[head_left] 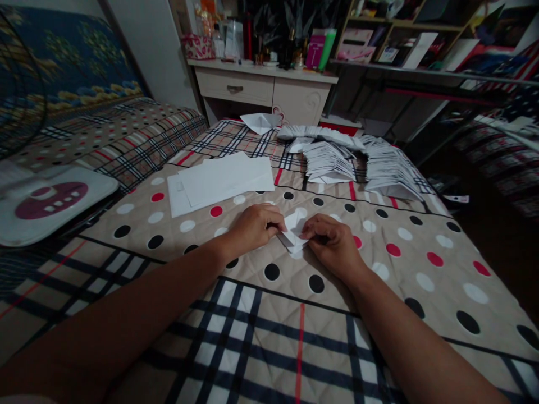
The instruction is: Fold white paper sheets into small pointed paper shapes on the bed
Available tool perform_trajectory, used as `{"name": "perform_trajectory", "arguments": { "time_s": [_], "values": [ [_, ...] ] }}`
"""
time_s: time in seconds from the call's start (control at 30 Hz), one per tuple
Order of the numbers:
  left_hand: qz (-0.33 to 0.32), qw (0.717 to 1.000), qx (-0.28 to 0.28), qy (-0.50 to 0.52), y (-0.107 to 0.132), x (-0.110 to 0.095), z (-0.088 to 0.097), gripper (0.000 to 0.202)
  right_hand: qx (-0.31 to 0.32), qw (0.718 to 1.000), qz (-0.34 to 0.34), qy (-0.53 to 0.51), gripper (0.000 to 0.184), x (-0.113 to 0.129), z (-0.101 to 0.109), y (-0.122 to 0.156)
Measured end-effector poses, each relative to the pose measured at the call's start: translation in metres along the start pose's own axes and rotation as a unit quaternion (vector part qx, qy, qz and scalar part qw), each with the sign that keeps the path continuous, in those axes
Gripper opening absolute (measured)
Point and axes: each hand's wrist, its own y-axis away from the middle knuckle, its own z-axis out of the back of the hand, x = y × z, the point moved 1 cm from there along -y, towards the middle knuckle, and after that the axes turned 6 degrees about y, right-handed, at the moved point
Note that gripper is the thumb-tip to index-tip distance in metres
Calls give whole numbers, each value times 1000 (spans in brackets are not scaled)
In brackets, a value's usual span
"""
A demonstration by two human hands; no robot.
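A small folded piece of white paper (293, 230) rests on the dotted bedspread between my two hands. My left hand (259, 224) pinches its left edge with thumb and forefinger. On the opposite side, my right hand (330, 241) grips the paper's right edge, with the fingers curled in. Beyond my left hand lie flat white paper sheets (229, 180), overlapping one another. Farther off to the right, folded paper pieces stand in two packed rows, a nearer stack (328, 161) and a right-hand stack (391, 168).
Behind the stacks runs another row of folded paper (320, 134), with a larger folded paper (260, 122) beside it. A white plastic stool or table top (101, 188) stands at the left. A cream dresser (236, 87) with bottles on top is at the back, near shelves (391, 47).
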Motion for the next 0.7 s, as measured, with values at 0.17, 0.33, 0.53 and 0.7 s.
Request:
{"name": "perform_trajectory", "arguments": {
  "time_s": [0.17,0.33,0.53,0.7],
  "values": [
    [-21,999,19,-41,2,-1,1,21,16,998,23,49,28,2,0,3],
    [-35,995,48,-80,2,-4,1,26,40,993,40,103,29,4,1,3],
    [-51,992,51,-104,5,-5,1,27,58,987,65,135,31,9,1,1],
    [-52,989,61,-127,6,-8,1,27,68,986,53,144,27,14,1,2]
  ]
}}
